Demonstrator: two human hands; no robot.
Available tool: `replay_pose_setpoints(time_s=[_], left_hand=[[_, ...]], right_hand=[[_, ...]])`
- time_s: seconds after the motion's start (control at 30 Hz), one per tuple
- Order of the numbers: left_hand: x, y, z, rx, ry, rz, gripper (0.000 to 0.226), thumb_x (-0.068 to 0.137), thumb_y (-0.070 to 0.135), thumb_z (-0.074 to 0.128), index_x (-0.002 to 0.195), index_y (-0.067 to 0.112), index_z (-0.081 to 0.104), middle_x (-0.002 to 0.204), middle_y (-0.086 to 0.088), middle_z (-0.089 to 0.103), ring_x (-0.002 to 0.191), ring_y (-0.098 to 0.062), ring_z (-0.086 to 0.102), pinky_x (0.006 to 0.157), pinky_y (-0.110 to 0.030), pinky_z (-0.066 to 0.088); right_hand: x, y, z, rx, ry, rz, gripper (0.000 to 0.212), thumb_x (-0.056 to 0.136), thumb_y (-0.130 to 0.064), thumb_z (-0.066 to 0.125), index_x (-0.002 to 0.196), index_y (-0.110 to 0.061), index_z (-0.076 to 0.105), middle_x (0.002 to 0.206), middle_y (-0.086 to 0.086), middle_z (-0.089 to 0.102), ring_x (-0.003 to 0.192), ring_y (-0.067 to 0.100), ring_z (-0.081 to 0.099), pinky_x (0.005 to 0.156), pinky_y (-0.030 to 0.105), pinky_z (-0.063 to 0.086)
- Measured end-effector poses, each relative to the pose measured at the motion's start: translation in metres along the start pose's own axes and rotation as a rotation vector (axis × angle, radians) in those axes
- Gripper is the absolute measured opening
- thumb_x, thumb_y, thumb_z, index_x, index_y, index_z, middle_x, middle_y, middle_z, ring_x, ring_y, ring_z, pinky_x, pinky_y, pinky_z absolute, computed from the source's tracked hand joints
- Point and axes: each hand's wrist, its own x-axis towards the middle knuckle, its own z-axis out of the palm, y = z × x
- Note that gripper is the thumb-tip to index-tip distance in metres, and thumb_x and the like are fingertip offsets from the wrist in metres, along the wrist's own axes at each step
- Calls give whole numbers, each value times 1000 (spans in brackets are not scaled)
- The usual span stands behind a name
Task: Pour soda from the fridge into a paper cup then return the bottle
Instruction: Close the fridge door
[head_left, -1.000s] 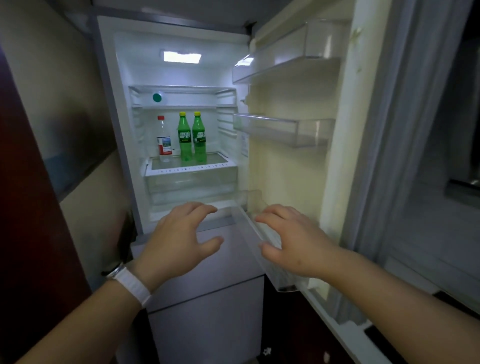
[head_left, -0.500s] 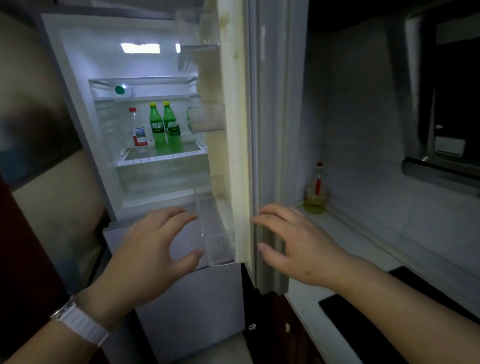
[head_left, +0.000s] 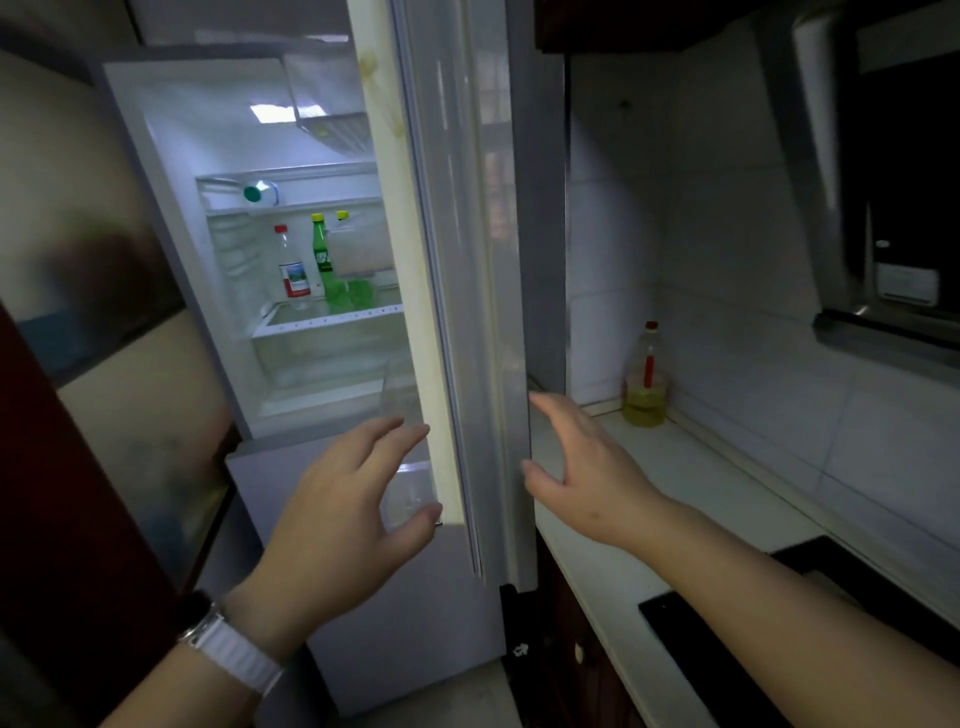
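Note:
The fridge (head_left: 171, 171) is lit inside and its door (head_left: 467, 260) stands edge-on in the middle of the view. On a shelf inside stand two green soda bottles (head_left: 324, 265), the right one half hidden behind a door bin, and a clear bottle with a red cap (head_left: 292, 270). My left hand (head_left: 343, 514) hovers open at the door's inner lower edge, next to a clear door bin. My right hand (head_left: 582, 467) is open on the door's outer side, fingers spread. No paper cup is in view.
A white counter (head_left: 649, 499) runs along the right with an oil bottle (head_left: 645, 379) in the corner and a black cooktop (head_left: 779, 623) nearer me. A range hood (head_left: 883, 208) hangs at the upper right. A dark red panel (head_left: 62, 493) stands at the left.
The view has swung right, so the door now shows edge-on and covers part of the fridge's inside. The counter and oil bottle have come into view. Both hands stay open and hold nothing.

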Motion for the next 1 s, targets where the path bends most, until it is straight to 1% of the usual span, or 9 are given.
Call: replay_pose_setpoints(time_s=[0.07, 0.17, 0.3, 0.43, 0.53, 0.63, 0.7, 0.8, 1.0], left_hand=[[3, 2, 0, -4, 18, 9, 66, 78, 48, 65, 138, 25, 49, 139, 0, 49, 125, -18, 49, 97, -33, 43], [8, 1, -1, -2, 56, 48, 66, 80, 51, 58, 139, 22, 48, 143, -4, 48, 129, -21, 47, 99, -37, 44], [15, -9, -3, 66, 106, 154, 66, 82, 44, 64, 139, 16, 49, 149, -12, 40, 133, -30, 44, 101, -45, 44], [24, -25, -4, 104, 188, 167, 72, 84, 43, 66, 146, 15, 43, 157, -17, 28, 143, -34, 30, 107, -52, 38], [29, -38, -4, 155, 250, 146, 75, 87, 50, 60, 149, 18, 35, 159, -18, 20, 147, -34, 19, 111, -52, 32], [32, -55, -4, 205, 243, 87, 78, 87, 54, 58, 151, 17, 33, 160, -19, 16, 148, -35, 17, 108, -57, 34], [32, -70, -4, 235, 228, 71, 80, 86, 54, 60, 150, 14, 34, 160, -22, 13, 146, -38, 20, 107, -56, 35], [29, -96, -4, 280, 203, 65, 86, 83, 49, 64, 152, 12, 29, 159, -26, 8, 145, -42, 21, 106, -56, 37], [24, -152, -12, 269, 225, 75, 88, 77, 27, 76, 149, 7, 31, 157, -31, 9, 138, -48, 31, 103, -54, 42]], right_hand=[[0, -6, 7, 12, -11, -16, 69, 91, -45, 51, 147, -37, 12, 154, -11, 24, 137, 4, 23, 109, 24, 22], [3, -15, 19, 33, -32, -39, 73, 89, -46, 52, 146, -44, 6, 154, -14, 22, 138, 5, 23, 109, 27, 23], [11, -28, 38, 31, -63, -95, 77, 87, -49, 50, 147, -47, 1, 157, -15, 18, 140, 2, 18, 111, 28, 22], [22, -43, 57, -6, -75, -157, 77, 86, -52, 46, 146, -51, -2, 149, -24, 20, 132, -12, 14, 105, 13, 16], [30, -53, 73, -30, -102, -194, 75, 87, -50, 47, 146, -52, 1, 141, -33, 14, 127, -25, 0, 101, 2, 6], [39, -62, 87, -59, -134, -214, 65, 88, -49, 47, 145, -44, 17, 152, -23, 16, 135, -12, 8, 109, 16, 16], [44, -67, 95, -68, -144, -211, 61, 88, -49, 47, 143, -43, 22, 154, -17, 18, 139, -2, 14, 110, 23, 21], [51, -71, 106, -84, -167, -214, 59, 90, -49, 46, 145, -38, 27, 154, -16, 18, 139, 1, 16, 110, 21, 20], [74, -80, 118, -167, -192, -243, 57, 93, -47, 50, 145, -29, 36, 153, -10, 25, 138, 4, 20, 109, 14, 13]])
